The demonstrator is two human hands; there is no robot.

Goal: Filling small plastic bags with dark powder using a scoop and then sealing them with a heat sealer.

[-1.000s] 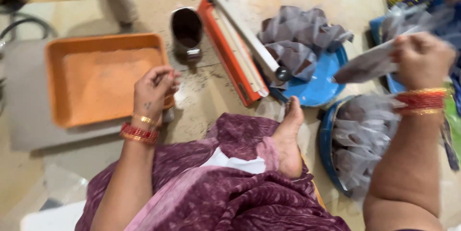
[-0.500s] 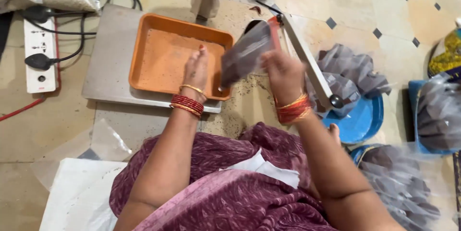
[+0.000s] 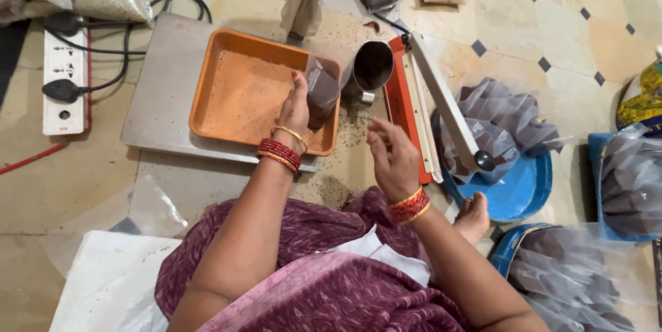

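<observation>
My left hand (image 3: 295,103) grips a small clear pouch of dark powder (image 3: 321,89) and holds it upright at the right end of the orange tray (image 3: 227,91). The tray rests on a flat grey scale platform (image 3: 165,91). My right hand (image 3: 393,156) hovers with fingers apart and nothing in it, just below a steel cup (image 3: 371,66) and left of the red heat sealer (image 3: 403,104), whose long arm (image 3: 445,104) is raised.
A white power strip (image 3: 63,84) with black plugs lies at the left. Blue trays (image 3: 517,187) heaped with filled pouches (image 3: 496,128) stand at the right and lower right. Sacks sit at the top left. My foot (image 3: 474,216) rests by the blue tray.
My right hand carried a pouch from the right-hand trays to the orange tray. My left hand now holds that pouch, and the right hand has let go and pulled back.
</observation>
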